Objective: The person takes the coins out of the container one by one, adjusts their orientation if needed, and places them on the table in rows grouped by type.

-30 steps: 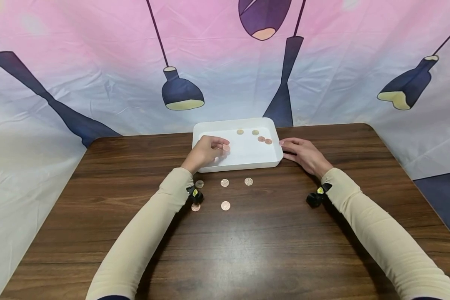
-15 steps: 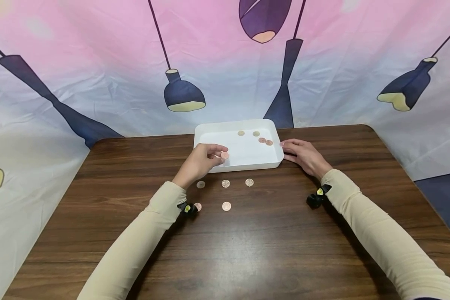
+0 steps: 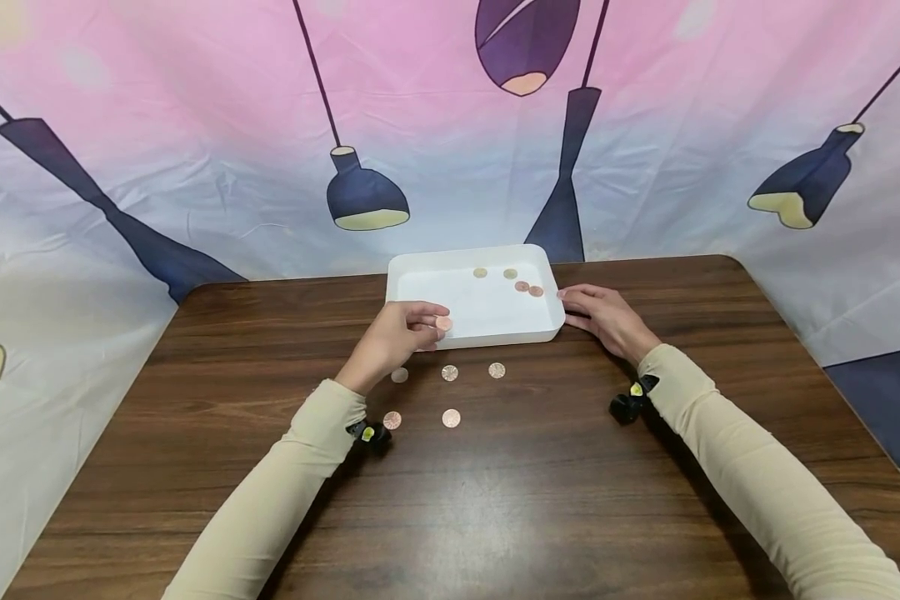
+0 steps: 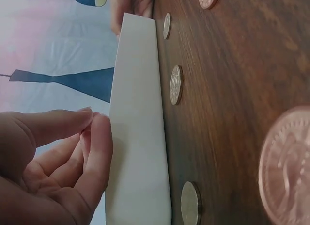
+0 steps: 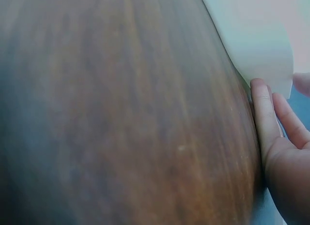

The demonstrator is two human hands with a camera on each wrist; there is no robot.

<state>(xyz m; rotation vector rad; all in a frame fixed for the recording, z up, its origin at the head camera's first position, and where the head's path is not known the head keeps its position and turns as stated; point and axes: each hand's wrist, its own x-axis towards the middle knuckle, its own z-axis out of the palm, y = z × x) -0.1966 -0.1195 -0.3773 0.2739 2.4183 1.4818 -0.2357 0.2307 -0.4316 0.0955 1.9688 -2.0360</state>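
Observation:
My left hand (image 3: 390,340) pinches a copper coin (image 3: 443,323) between thumb and fingertips, over the front left part of a white tray (image 3: 487,317). In the left wrist view the fingertips meet beside the tray's front wall (image 4: 138,113), and the coin is hidden. My right hand (image 3: 613,323) lies at the tray's right end, its straight fingers (image 5: 264,113) touching the outer wall. Inside the tray, towards the back right, are two gold-toned coins, one of them this coin (image 3: 510,273), and two copper coins, one being this coin (image 3: 536,292).
In front of the tray a row of silvery coins lies on the brown wooden table (image 3: 540,500): a left coin (image 3: 399,375), a middle coin (image 3: 449,373) and a right coin (image 3: 497,371). Nearer are two copper coins, a left one (image 3: 392,420) and a right one (image 3: 451,418). A printed cloth (image 3: 450,125) hangs behind.
My left hand, still pinching the copper coin, has drawn back from inside the tray towards its front left rim. The right hand stays at the tray's right end. The view has tilted slightly.

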